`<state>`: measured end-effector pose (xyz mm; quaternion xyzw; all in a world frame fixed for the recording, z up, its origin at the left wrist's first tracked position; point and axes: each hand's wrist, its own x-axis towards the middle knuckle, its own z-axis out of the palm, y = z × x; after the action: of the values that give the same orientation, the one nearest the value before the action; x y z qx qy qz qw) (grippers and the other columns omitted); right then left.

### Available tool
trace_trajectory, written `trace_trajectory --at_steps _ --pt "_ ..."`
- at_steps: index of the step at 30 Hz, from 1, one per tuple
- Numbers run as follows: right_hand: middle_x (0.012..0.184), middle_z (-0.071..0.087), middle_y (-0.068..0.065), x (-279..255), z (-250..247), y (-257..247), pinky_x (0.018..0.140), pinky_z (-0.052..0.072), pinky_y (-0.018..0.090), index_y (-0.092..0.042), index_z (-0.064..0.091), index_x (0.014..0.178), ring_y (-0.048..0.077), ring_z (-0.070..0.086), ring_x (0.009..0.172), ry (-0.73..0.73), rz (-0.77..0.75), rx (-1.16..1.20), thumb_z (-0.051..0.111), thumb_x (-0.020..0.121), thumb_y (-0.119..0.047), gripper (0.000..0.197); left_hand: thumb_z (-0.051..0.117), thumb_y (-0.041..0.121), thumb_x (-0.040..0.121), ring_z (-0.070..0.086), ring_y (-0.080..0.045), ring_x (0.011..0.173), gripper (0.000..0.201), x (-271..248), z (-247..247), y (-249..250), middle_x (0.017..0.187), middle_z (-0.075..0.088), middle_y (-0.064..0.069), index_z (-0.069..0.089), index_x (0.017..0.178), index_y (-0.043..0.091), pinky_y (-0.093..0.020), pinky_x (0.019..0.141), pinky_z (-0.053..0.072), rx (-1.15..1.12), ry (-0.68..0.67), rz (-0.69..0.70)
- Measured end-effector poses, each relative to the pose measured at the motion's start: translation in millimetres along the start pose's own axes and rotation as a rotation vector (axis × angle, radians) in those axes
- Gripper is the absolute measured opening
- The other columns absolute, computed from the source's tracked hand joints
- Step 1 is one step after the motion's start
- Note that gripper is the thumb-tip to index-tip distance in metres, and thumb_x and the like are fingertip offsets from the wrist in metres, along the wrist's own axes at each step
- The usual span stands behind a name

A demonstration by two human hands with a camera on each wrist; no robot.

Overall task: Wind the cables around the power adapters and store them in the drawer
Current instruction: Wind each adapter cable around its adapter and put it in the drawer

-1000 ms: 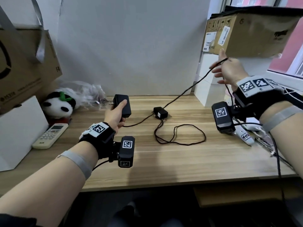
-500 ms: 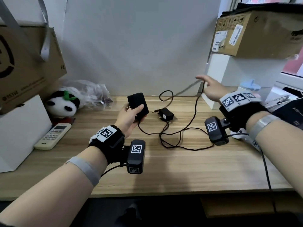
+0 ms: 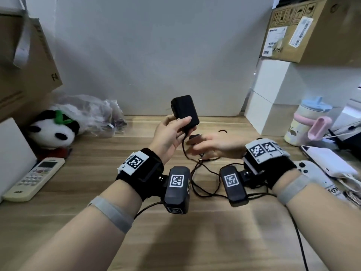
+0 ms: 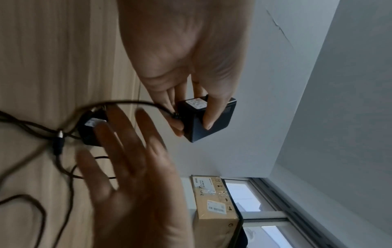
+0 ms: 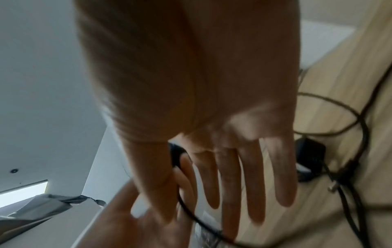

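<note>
My left hand holds a black power adapter upright above the desk, thumb on its front face; the left wrist view shows the fingers pinching the adapter. Its thin black cable hangs down and lies in loose loops on the desk. My right hand hovers low just right of the left, fingers straight and spread, blurred, holding nothing. Under its fingertips lies a second, smaller black adapter, which also shows in the right wrist view as the small adapter. A barrel plug lies among the loops.
A panda plush, a crumpled plastic bag and a white remote sit at the left. White boxes, a cardboard box, a lidded cup and a phone crowd the right. No drawer is in view.
My right hand let go of the cable it held high at the right and swept down and left toward the left hand. The cable fell slack. The left hand raised the adapter.
</note>
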<state>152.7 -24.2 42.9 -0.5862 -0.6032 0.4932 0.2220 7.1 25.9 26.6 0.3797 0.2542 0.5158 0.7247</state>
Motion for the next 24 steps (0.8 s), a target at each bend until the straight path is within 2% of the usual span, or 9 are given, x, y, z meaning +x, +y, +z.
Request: trace_trajectory --at_steps 3,6,8,10,12,15,18,21,24 --pt "0.098 0.058 -0.001 21 4 9 0.090 0.043 0.029 -0.023 0.057 0.111 0.012 0.053 0.092 -0.072 -0.013 0.036 0.054 0.093 -0.017 0.020 0.064 0.009 0.087 0.070 -0.024 0.072 0.019 17 1 -3 0.090 0.071 -0.014 0.056 0.105 0.011 -0.023 0.064 0.057 -0.026 -0.004 0.008" --pt "0.083 0.055 0.001 33 6 18 0.076 0.043 0.025 -0.018 0.060 0.086 0.011 0.048 0.075 -0.026 -0.008 0.062 0.060 0.090 -0.018 0.004 0.062 0.013 0.089 0.069 -0.032 0.085 0.018 28 -6 -6 0.098 0.070 -0.017 0.059 0.107 0.009 -0.033 0.081 0.057 -0.036 -0.028 0.037" --pt "0.068 0.053 0.000 43 -1 25 0.069 0.043 0.021 -0.014 0.055 0.073 0.010 0.051 0.065 -0.016 -0.018 0.141 0.057 0.091 -0.018 0.019 0.061 0.015 0.090 0.069 -0.032 0.091 0.019 38 -14 -9 0.100 0.069 -0.018 0.060 0.107 0.008 -0.036 0.084 0.057 -0.035 -0.030 0.052" --pt "0.058 0.053 -0.005 48 -7 28 0.062 0.046 0.018 -0.013 0.054 0.071 0.007 0.052 0.055 0.007 -0.012 0.204 0.055 0.093 -0.019 0.022 0.059 0.017 0.091 0.068 -0.030 0.090 0.017 45 -21 -11 0.096 0.068 -0.016 0.062 0.105 0.008 -0.035 0.082 0.057 -0.029 -0.031 0.056" --pt "0.050 0.041 -0.008 54 -14 33 0.049 0.039 0.015 -0.014 0.052 0.070 0.005 0.041 0.044 0.052 -0.007 0.279 0.053 0.094 -0.020 0.024 0.057 0.016 0.092 0.068 -0.030 0.086 0.015 50 -28 -14 0.091 0.067 -0.014 0.063 0.101 0.005 -0.034 0.079 0.058 -0.030 -0.030 0.057" --pt "0.044 0.028 -0.011 66 -26 41 0.043 0.029 0.014 -0.016 0.047 0.068 0.002 0.026 0.037 0.189 -0.011 0.405 0.050 0.095 -0.020 0.028 0.058 0.014 0.090 0.069 -0.027 0.077 0.015 54 -39 -17 0.085 0.067 -0.011 0.063 0.099 0.003 -0.027 0.068 0.058 -0.021 -0.013 0.035" --pt "0.039 0.028 -0.012 76 -32 46 0.040 0.028 0.014 -0.014 0.050 0.072 0.002 0.024 0.033 0.313 0.004 0.561 0.047 0.096 -0.023 0.026 0.061 0.013 0.086 0.065 -0.019 0.068 0.013 54 -48 -21 0.080 0.066 -0.006 0.064 0.097 0.007 -0.021 0.063 0.051 0.096 -0.066 -0.033" --pt "0.041 0.026 -0.011 83 -28 49 0.041 0.024 0.016 -0.016 0.048 0.063 0.004 0.022 0.038 0.354 0.008 0.564 0.044 0.096 -0.016 0.033 0.070 0.016 0.071 0.062 -0.012 0.071 0.025 53 -54 -26 0.076 0.068 0.000 0.066 0.093 0.007 -0.020 0.065 0.051 0.303 -0.216 -0.070" --pt "0.041 0.025 -0.010 88 -23 49 0.044 0.024 0.018 -0.021 0.040 0.053 0.006 0.022 0.042 0.381 -0.006 0.550 0.042 0.091 -0.008 0.041 0.078 0.018 0.065 0.062 -0.008 0.067 0.025 52 -54 -22 0.072 0.068 0.007 0.069 0.088 0.013 -0.017 0.061 0.047 0.608 -0.314 -0.025"
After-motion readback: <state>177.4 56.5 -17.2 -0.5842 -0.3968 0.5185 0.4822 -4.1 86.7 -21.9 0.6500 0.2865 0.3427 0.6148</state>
